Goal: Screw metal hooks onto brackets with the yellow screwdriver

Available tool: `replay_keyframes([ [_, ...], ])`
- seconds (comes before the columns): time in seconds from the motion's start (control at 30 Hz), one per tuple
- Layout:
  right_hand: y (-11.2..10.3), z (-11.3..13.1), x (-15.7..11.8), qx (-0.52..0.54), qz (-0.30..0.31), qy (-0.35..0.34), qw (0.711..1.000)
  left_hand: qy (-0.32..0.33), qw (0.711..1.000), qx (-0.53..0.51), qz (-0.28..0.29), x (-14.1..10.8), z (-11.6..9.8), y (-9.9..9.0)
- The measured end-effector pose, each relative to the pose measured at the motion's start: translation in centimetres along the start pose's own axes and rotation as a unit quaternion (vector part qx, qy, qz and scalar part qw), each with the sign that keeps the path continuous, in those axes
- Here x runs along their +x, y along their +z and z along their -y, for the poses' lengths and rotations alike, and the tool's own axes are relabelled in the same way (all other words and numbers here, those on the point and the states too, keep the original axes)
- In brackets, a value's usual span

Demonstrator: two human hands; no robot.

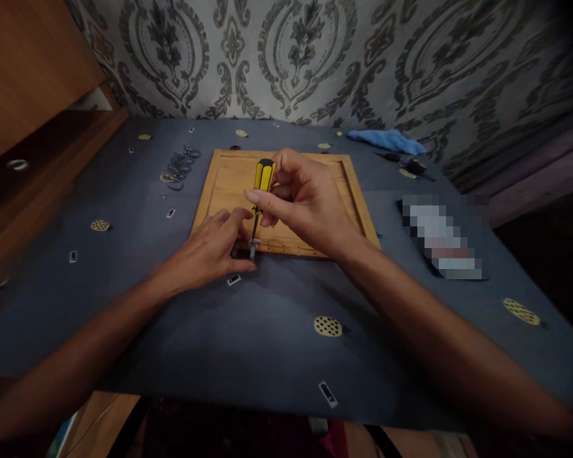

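My right hand grips a yellow and black screwdriver by its handle, fingers closed round it. The shaft points down, its tip at a small metal hook on the near edge of a wooden board. Thumb and fingers of my left hand curl around that hook from the left, partly hiding it. The board lies flat, with a raised rim and a row of small holes along its near edge.
Several metal hooks lie left of the board. A blue cloth and a dark tool are at the back right. A blurred-out flat object lies on the right. The patterned tablecloth meets a curtain behind.
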State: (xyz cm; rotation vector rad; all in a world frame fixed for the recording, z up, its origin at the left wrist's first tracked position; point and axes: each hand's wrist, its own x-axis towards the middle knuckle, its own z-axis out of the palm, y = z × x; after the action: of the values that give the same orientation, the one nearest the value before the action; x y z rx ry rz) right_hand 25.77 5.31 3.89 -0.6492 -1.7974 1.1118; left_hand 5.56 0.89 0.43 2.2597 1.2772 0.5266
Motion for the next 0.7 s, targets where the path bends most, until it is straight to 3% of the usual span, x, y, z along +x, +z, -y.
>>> replay_keyframes([
  [0.13, -1.5, 1.0, 0.3, 0.0, 0.102, 0.017, 0.995, -0.003, 1.0, 0.005, -0.01, -0.1, -0.2, 0.0],
  [0.2, -1.9, 1.3, 0.3, 0.0, 0.123, 0.025, 0.992, -0.001, 1.0, 0.007, -0.008, -0.1, -0.3, -0.1],
  [0.43, -0.9, 0.6, 0.4, -0.029, 0.039, 0.027, 0.998, 0.008, 1.0, 0.015, -0.007, -0.1, 0.0, 0.0],
  [0.7, -1.7, 1.3, 0.4, -0.043, 0.085, 0.012, 0.995, -0.001, 1.0, 0.015, 0.0, -0.2, 0.1, 0.1],
])
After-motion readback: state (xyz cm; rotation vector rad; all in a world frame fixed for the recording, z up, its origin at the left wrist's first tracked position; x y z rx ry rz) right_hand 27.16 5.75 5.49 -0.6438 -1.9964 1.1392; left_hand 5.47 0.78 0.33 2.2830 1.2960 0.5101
